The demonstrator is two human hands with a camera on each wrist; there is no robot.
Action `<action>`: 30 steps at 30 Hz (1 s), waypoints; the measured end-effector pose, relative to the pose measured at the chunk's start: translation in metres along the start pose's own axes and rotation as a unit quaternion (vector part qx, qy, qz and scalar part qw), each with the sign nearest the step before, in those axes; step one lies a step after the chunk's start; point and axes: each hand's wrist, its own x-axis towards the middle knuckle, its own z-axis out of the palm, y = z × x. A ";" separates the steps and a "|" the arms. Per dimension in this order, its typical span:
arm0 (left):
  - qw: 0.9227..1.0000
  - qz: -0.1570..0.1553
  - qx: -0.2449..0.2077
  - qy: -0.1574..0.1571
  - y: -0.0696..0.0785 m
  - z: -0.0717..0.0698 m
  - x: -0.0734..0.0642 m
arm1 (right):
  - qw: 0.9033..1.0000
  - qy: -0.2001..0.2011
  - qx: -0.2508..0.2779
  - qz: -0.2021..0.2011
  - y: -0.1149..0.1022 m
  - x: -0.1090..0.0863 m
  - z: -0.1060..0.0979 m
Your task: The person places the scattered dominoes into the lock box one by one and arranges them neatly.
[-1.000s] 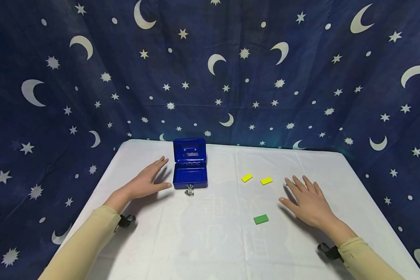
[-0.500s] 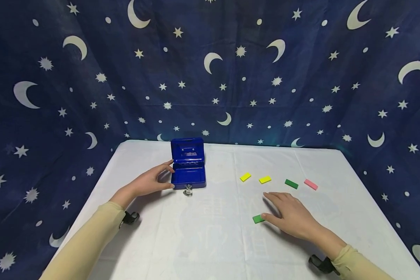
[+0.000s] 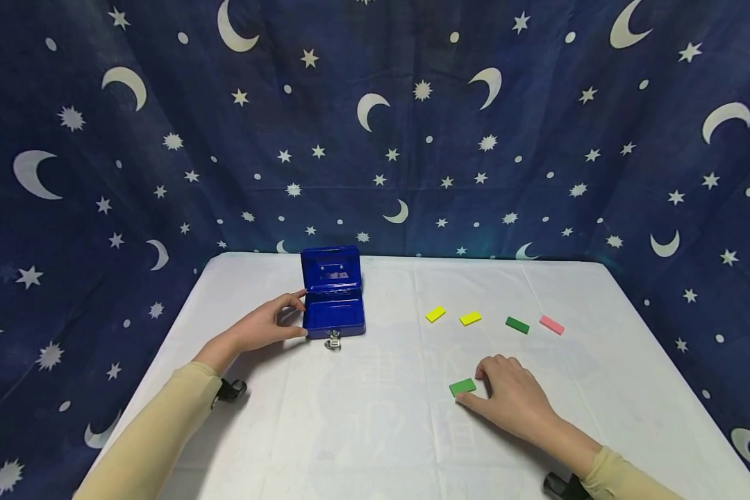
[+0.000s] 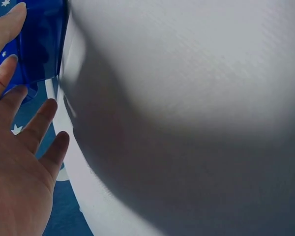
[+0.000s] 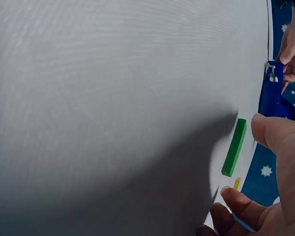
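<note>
A small blue metal cash box (image 3: 334,314) stands at the back left of the table with its lid raised. A key hangs in the lock (image 3: 333,340) on its front. My left hand (image 3: 256,328) is at the box's left side, thumb at the front corner and fingers along the side; in the left wrist view the fingers are spread. My right hand (image 3: 512,396) is low over the table beside a light green block (image 3: 462,387). Thumb and fingers stand at its two ends, and in the right wrist view gaps show between them and the block (image 5: 234,147).
Two yellow blocks (image 3: 435,314) lie farther back, right of the box. Beyond my right hand are a dark green block (image 3: 517,325) and a pink block (image 3: 552,324). A white cloth (image 3: 375,444) covers the table, and a blue star-patterned curtain (image 3: 325,125) hangs behind it.
My right hand has moved left and down to the light green block, uncovering the dark green and pink blocks. My left hand has come up to the box's side.
</note>
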 end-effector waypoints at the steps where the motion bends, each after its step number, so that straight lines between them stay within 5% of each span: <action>1: 1.000 0.000 -0.001 0.001 -0.001 0.000 0.000 | 1.000 0.001 -0.002 0.002 0.000 0.000 0.002; 16: 1.000 0.010 -0.023 -0.002 0.000 0.002 0.002 | 0.999 0.004 -0.041 -0.010 -0.007 0.009 0.008; 30: 0.999 0.000 0.033 0.027 0.006 0.015 0.001 | 0.998 0.036 0.021 -0.039 0.007 0.015 0.004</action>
